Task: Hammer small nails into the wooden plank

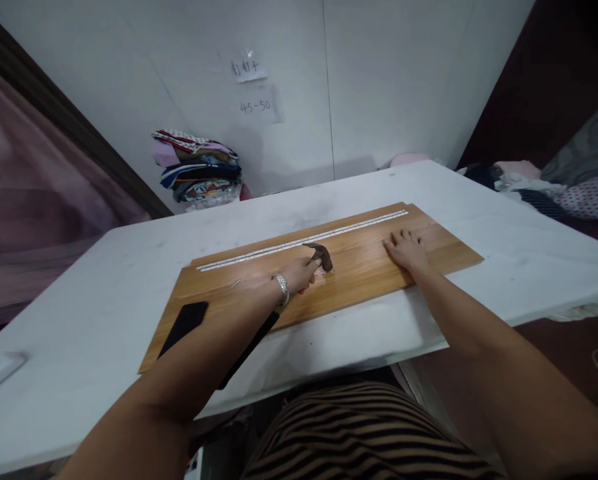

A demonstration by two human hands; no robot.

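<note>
My left hand [301, 275] is closed around a claw hammer [323, 257], close behind its dark metal head. The hammer's black handle end sticks out below my wrist. Its head is at the middle of a wooden board [369, 257], with a few small dark marks beside it; contact with the wood is hard to judge. On the right part of the board my right hand [409, 252] lies flat, fingers spread, holding nothing. Two white patterned strips [303, 241] run along the board's far side. A small thin nail-like piece [235, 283] lies left of my left hand.
A flat black object [186, 323] rests on the board's left end, partly behind my left forearm. The board lies on a white-covered table [143, 260]. Folded clothes [201, 170] are stacked at the back left by the wall; more fabric [529, 183] lies beyond the right edge.
</note>
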